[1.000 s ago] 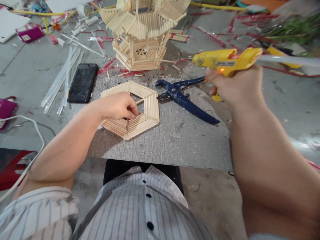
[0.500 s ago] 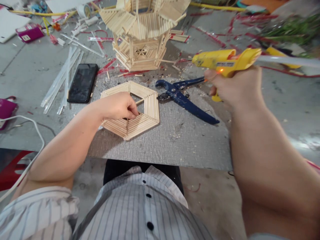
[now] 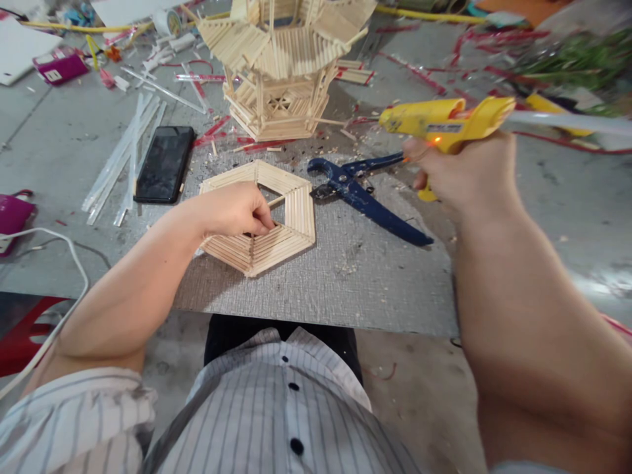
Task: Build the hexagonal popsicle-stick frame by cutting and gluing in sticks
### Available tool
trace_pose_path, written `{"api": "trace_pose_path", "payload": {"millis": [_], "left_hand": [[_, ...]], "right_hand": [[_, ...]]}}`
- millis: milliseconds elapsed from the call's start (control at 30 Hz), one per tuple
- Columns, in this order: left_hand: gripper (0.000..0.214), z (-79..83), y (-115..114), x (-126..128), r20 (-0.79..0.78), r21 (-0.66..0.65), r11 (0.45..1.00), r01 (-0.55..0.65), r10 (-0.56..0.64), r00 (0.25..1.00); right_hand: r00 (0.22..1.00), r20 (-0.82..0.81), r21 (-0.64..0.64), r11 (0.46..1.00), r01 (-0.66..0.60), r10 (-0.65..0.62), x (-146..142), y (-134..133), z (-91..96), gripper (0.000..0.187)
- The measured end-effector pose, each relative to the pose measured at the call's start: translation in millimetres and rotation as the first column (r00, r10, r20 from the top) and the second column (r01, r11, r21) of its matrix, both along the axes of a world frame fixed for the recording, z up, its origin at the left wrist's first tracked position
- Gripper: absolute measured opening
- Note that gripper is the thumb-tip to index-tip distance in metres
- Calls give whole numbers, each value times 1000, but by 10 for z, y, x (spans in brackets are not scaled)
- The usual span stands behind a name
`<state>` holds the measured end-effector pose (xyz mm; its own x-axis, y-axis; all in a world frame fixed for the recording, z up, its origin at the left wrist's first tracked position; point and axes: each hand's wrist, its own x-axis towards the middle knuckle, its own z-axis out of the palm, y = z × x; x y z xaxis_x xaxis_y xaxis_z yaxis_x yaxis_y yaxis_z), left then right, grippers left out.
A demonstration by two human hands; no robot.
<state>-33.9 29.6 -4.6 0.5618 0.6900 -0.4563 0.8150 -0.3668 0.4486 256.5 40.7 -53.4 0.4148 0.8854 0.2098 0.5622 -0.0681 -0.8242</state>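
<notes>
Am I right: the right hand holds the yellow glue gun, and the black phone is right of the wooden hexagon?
No: the head view shows the black phone left of the wooden hexagon. The right hand does hold the yellow glue gun.

shirt point(image 3: 237, 421): we're in pale grey-white, thin dark stripes running lengthwise
buttons point(image 3: 296, 446): we count three, round, dark, in line down the front
hem point(image 3: 340, 375): our front edges part below the last button
left sleeve point(image 3: 74, 415): striped to match, loose, bunched near our elbow
right sleeve point(image 3: 523, 467): we get only a pale sliver
trousers point(image 3: 222, 336): ours are near-black
left hand point(image 3: 237, 209), right hand point(image 3: 469, 164): both bare
</notes>
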Motion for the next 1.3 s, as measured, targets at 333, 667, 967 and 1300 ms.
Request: {"api": "trace_pose_path", "payload": {"millis": [333, 667, 967, 1300], "left_hand": [[22, -18, 9, -11, 13, 14, 1000, 20, -20, 1000], [23, 5, -5, 9, -18, 18, 1000, 8, -8, 1000], [25, -4, -10, 7, -13, 6, 1000, -12, 12, 1000], [25, -8, -3, -14, 21, -13, 1000, -25, 25, 999]], "right_hand": [[1000, -9, 18, 1000, 0, 0, 1, 3, -12, 20], [1000, -22, -1, 1000, 6, -6, -8, -4, 18, 14], [1000, -4, -19, 1000, -1, 1, -13, -15, 25, 14], [1000, -27, -5, 1000, 6, -6, -6, 1, 18, 15]]}}
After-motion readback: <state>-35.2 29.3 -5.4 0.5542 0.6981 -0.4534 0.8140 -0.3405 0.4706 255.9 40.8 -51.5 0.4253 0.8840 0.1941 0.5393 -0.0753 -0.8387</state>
